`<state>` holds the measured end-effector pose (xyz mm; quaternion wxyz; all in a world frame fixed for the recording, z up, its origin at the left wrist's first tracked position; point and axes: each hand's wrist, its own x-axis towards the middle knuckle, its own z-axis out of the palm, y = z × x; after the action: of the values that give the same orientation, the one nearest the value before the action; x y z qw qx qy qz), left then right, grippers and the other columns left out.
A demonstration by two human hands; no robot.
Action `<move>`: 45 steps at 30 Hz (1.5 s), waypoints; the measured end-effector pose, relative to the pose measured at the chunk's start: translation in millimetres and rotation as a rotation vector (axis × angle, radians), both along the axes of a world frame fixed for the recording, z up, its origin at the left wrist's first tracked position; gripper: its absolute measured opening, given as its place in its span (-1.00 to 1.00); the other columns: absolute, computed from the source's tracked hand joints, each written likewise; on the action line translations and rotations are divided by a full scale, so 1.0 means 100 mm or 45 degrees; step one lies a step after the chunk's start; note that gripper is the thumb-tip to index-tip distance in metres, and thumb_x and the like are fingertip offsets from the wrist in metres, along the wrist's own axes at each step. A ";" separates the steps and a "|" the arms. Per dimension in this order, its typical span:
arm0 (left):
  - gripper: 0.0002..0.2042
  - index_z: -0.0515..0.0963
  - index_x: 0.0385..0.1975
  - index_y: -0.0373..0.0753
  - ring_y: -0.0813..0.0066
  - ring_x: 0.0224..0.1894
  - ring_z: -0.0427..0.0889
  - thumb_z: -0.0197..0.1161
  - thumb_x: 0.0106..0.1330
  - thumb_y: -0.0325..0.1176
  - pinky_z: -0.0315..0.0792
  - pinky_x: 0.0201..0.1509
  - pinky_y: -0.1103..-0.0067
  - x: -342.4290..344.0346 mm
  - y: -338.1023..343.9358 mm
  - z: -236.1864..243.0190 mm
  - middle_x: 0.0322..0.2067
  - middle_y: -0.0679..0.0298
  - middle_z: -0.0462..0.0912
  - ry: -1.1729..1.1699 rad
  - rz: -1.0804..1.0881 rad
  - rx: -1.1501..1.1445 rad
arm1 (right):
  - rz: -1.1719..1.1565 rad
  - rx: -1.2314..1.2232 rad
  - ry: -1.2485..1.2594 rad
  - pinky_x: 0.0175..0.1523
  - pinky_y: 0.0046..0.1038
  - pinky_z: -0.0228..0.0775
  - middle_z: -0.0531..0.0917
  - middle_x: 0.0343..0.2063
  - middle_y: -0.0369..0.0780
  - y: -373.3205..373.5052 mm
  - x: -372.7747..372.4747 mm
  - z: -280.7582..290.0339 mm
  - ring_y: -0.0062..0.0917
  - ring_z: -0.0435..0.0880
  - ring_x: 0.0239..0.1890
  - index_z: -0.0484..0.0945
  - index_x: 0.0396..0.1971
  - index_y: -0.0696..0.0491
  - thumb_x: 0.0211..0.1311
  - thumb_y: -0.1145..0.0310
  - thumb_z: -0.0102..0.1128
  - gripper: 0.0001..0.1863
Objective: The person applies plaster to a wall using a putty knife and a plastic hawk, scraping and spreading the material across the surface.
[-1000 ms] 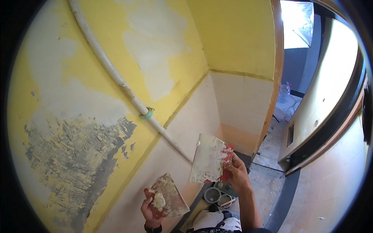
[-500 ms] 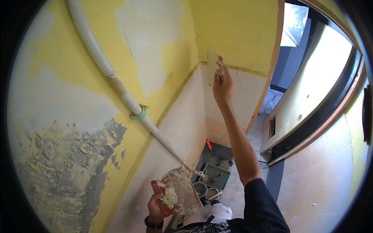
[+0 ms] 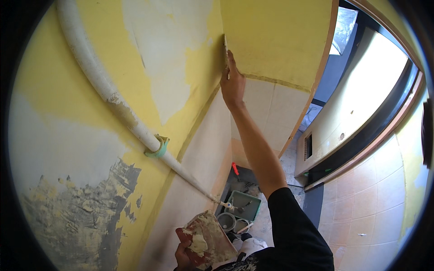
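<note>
My right arm is stretched up to the inner corner of the yellow wall (image 3: 271, 40). There my right hand (image 3: 233, 88) is closed around a thin flat putty scraper (image 3: 225, 47), seen nearly edge-on next to the left wall surface; whether its blade touches cannot be made out. Low in the picture, my left hand (image 3: 182, 256) grips the edge of a reddish plastering float (image 3: 217, 235) smeared with dried filler. A pale lump of putty (image 3: 198, 244) lies on this float, near my thumb.
A white pipe (image 3: 131, 119) with a green tie (image 3: 157, 148) slants down the left wall. Below are a green-rimmed tray (image 3: 244, 207), a grey bucket (image 3: 226, 221) and a red-handled tool (image 3: 235, 168). At right is a doorway with a pale panel (image 3: 352, 108).
My right hand has moved left with the scraper, from the far wall to the corner, and the blade has turned edge-on. My left hand and the float sit slightly lower.
</note>
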<state>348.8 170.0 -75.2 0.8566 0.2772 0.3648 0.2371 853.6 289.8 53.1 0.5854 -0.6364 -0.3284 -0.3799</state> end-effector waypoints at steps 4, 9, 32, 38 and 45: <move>-0.45 0.31 0.22 -0.34 0.05 0.09 0.56 -0.01 0.20 -0.28 0.46 0.19 0.14 -0.01 0.04 -0.08 0.04 0.06 0.55 0.068 -0.051 -0.233 | 0.064 0.023 -0.084 0.04 -0.30 0.48 0.63 0.05 -0.05 0.18 -0.05 0.02 -0.15 0.67 -0.13 0.41 0.26 0.09 0.13 0.76 -0.02 -0.37; -0.46 0.30 0.22 -0.33 0.09 0.08 0.57 -0.01 0.21 -0.27 0.47 0.18 0.14 0.01 -0.01 0.04 0.05 0.07 0.54 0.044 -0.067 -0.188 | 0.366 -0.028 0.013 -0.26 -0.55 0.46 0.69 -0.34 -0.18 -0.06 0.17 -0.03 -0.59 0.59 -0.42 0.52 0.15 0.15 0.18 0.70 0.10 -0.51; -0.61 0.41 0.10 -0.23 0.20 -0.29 0.71 -0.02 0.32 -0.21 0.67 -0.36 0.23 0.23 -0.08 0.17 -0.19 0.17 0.67 -0.132 -0.034 -0.124 | 0.741 0.030 0.453 -0.30 -0.65 0.40 0.66 -0.37 -0.31 -1.15 -0.29 -0.40 -0.72 0.50 -0.42 0.56 0.08 0.15 0.33 0.52 0.10 -0.67; -0.65 0.44 0.08 -0.08 0.27 -0.39 0.72 0.00 0.37 -0.13 0.62 -0.58 0.36 0.68 0.05 0.13 -0.25 0.24 0.68 -0.207 -0.097 -0.061 | 1.101 0.221 1.002 -0.06 -0.52 0.47 0.68 -0.17 -0.18 -2.79 -1.77 -1.02 -0.56 0.65 -0.18 0.51 0.06 0.28 0.26 0.41 0.27 -0.59; -0.55 0.36 0.18 -0.30 0.25 0.07 0.61 -0.04 0.40 -0.17 0.58 0.08 0.25 1.01 0.00 -0.04 0.08 0.12 0.57 -0.391 -0.182 -0.099 | 0.824 -0.539 0.533 0.09 -0.29 0.57 0.69 -0.07 0.03 -3.31 -2.76 -1.09 -0.21 0.71 -0.01 0.63 -0.08 0.19 0.12 0.57 0.34 -0.68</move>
<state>449.5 170.1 -79.0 0.9270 0.2297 0.2179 0.2010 577.3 -41.0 -56.2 0.5849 -0.6700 -0.4557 0.0360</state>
